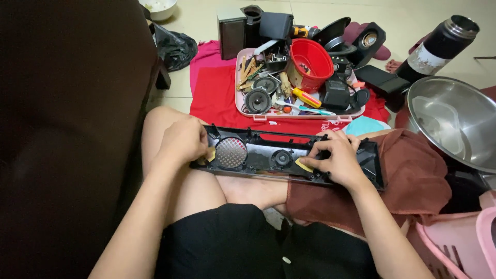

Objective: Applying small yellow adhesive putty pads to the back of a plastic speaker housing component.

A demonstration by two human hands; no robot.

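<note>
Long black speaker panel (pixel 289 155) across the lap, round mesh grille showing; left hand (pixel 182 140) and right hand (pixel 336 159) grip its ends; cluttered pink tray (pixel 299 114) close above at centre frame.

The right hand (pixel 338 157) covers the middle-right part of the black speaker panel (pixel 258 152), hiding the opening beneath it; its fingertips cannot be seen. The left hand (pixel 183 139) hides the panel's left end. The steel bowl (pixel 457 121) and the pink basket (pixel 457 243) are cut off by the right edge, the white bowl (pixel 159 8) by the top edge. Small parts at the left edge of the pink tray (pixel 299 114) are too tangled to tell apart. The dark mass (pixel 62 129) at left is blurred.
</note>
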